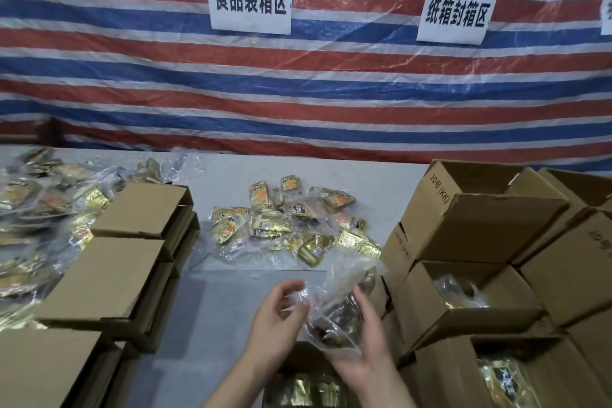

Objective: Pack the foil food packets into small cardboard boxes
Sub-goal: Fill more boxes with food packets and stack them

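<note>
Holding a clear bag (334,301) of foil packets, both hands' fingers (291,291) curled round it, filled boxes (463,298) right

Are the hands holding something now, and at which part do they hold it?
Both hands hold one clear plastic bag of foil packets. The left hand pinches its left edge; the right hand supports its right side and underside.

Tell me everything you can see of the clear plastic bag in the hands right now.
The clear plastic bag is thin, crinkled film, held up above the grey table. Dark and gold foil packets show through its lower part; its top is loose and bunched. The left hand pinches its left edge and the right hand cradles its right side and underside. Blur hides any print.
</note>
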A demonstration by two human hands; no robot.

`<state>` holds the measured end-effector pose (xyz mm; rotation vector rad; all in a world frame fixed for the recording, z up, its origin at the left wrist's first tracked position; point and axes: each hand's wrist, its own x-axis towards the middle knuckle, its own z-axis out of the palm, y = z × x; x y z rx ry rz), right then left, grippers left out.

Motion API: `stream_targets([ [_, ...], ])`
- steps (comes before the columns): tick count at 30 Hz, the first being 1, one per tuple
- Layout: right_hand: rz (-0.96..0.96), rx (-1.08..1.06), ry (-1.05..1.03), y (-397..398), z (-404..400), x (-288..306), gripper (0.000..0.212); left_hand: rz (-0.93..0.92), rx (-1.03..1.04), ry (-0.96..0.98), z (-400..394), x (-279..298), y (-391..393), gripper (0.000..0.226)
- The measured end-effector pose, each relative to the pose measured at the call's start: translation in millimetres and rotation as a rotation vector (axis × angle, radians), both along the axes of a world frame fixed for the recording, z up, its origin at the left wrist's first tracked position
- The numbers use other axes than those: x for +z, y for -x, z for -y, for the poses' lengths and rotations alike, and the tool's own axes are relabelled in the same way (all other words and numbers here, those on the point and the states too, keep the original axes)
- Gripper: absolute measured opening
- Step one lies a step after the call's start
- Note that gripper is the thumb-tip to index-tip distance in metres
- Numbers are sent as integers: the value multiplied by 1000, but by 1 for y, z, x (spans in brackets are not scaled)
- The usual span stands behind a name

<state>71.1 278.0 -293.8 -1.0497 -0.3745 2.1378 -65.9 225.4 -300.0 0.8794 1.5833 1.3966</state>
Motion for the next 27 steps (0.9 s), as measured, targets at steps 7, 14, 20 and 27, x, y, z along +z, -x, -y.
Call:
stream_targets([
  [7,829,416,-829,-23,5,-15,71,-241,-62,270,30,-70,26,24],
  [14,1019,1228,-1080,-26,-9,-44,80,-124,-272,241,54,-117,24,32],
  [20,1104,1595,-893,-24,-21,-60,52,1,-173,345,53,-121,19,22],
  [27,1281,1721,-913,5,-6,-100,41,-21,-132,291,60,-124,4,25],
])
